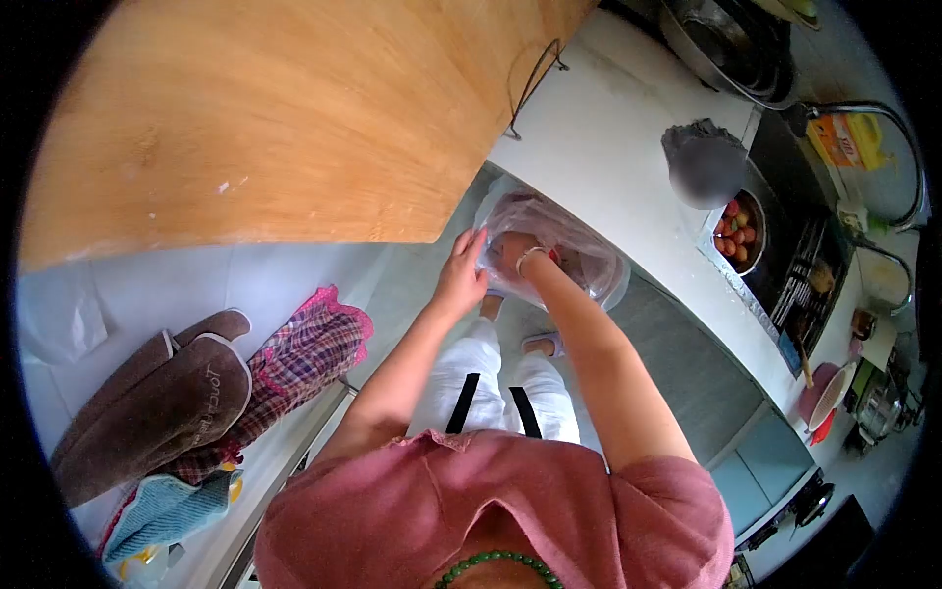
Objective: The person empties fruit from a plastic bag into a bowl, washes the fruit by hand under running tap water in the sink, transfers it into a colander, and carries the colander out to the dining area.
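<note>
A clear plastic bag (601, 263) hangs between the wooden surface and the white counter, its mouth spread wide. My left hand (463, 269) grips the bag's left rim, thumb and fingers closed on the film. Inside the bag's mouth is my right hand (514, 251), with a bracelet at the wrist. Its fingers are hidden by the bag. Something red shows beside that hand in the bag, too small to name.
A large wooden board (294, 118) fills the upper left. Along the right runs a white counter (608, 108) with a sink holding a bowl of red and orange produce (736, 236). Towels (167, 412) and a plaid cloth (304, 363) hang at left.
</note>
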Action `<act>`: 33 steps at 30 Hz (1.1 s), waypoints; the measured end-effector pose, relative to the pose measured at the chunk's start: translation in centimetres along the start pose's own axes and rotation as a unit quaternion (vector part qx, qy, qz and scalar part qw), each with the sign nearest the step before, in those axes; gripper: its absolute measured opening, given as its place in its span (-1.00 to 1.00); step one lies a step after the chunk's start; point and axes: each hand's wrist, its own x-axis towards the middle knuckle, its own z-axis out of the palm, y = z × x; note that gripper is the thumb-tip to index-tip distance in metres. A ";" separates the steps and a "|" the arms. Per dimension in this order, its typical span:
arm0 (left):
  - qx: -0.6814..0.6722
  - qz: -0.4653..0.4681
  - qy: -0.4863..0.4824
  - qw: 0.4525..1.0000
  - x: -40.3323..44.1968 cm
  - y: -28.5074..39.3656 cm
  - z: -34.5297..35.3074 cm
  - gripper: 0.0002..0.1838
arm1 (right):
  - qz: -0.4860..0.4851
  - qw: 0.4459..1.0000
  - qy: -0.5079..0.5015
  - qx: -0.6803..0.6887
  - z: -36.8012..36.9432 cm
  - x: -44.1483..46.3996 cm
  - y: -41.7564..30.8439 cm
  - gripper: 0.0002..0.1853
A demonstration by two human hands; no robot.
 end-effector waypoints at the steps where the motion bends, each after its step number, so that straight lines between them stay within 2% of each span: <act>1: 0.015 0.010 0.007 1.000 0.0 0.0 0.1 -0.28 | -0.022 0.997 -0.066 0.023 -0.9 -0.5 -0.1 -0.54; 2: 0.011 0.012 0.009 1.000 0.1 0.3 0.0 -0.28 | -0.044 0.989 -0.131 0.044 -1.7 -0.9 0.1 -0.55; 3: 0.003 -0.001 -0.001 1.000 0.2 0.6 -0.2 -0.29 | -0.042 0.990 -0.131 0.040 -0.5 -0.9 0.9 -0.55; 4: -0.005 -0.014 -0.013 1.000 0.2 0.7 -0.3 -0.30 | -0.096 0.993 -0.017 0.064 1.9 -0.9 2.2 -0.58; 6: 0.006 0.000 -0.005 1.000 0.2 0.6 -0.2 -0.31 | -0.148 0.980 0.097 0.085 0.9 -2.8 2.1 -0.60; 8: 0.020 0.013 0.003 1.000 0.1 0.5 -0.2 -0.32 | -0.157 0.958 0.000 0.241 -2.2 -5.3 1.4 -0.64; 9: 0.026 0.015 0.002 1.000 0.2 0.7 -0.3 -0.32 | -0.156 0.958 0.002 0.242 -2.6 -6.2 1.0 -0.64; 11: 0.032 0.018 -0.002 0.999 0.3 0.9 -0.3 -0.32 | -0.117 0.983 0.054 0.132 -2.8 -7.5 0.5 -0.61; 12: 0.032 0.016 0.001 0.999 0.2 0.9 -0.3 -0.33 | -0.113 0.983 0.054 0.133 -2.4 -7.3 0.3 -0.61; 14: 0.033 0.019 -0.002 0.999 0.2 0.8 0.0 -0.33 | -0.112 0.986 0.059 -0.111 -0.9 -5.7 -0.3 -0.62; 15: 0.033 0.017 0.000 0.999 0.3 0.4 0.2 -0.31 | -0.108 0.986 0.061 -0.108 -0.1 -4.3 -0.3 -0.62; 17: 0.036 0.017 -0.003 0.999 0.3 0.2 0.3 -0.29 | -0.140 0.989 -0.048 -0.005 1.7 -0.9 0.0 -0.66; 21: 0.024 0.017 -0.008 1.000 0.2 -0.2 0.3 -0.28 | -0.093 0.991 -0.082 -0.045 3.2 1.8 -0.3 -0.70; 23: 0.023 0.020 -0.006 1.000 0.3 -0.4 0.4 -0.28 | -0.033 0.997 -0.028 0.069 2.6 0.6 -0.6 -0.71; 26: 0.043 0.021 -0.013 0.999 0.5 -0.6 0.3 -0.28 | 0.057 0.971 0.060 0.225 -0.9 -3.6 -1.3 -0.71; 27: 0.014 -0.002 -0.025 1.000 0.5 -0.7 0.2 -0.28 | -0.074 0.981 0.151 0.097 -3.5 -7.2 -1.4 -0.71; 28: -0.012 -0.024 -0.037 0.999 0.4 -0.4 -0.1 -0.29 | -0.072 0.981 0.153 0.094 -3.3 -9.3 -1.3 -0.71; 30: 0.006 -0.006 -0.025 1.000 0.5 0.7 -0.8 -0.28 | -0.039 0.910 0.220 0.349 -3.6 -13.2 -1.0 -0.73; 33: 0.001 -0.044 -0.061 0.997 0.3 2.1 -1.9 -0.31 | -0.041 0.903 0.272 0.330 -5.2 -20.6 0.2 -0.77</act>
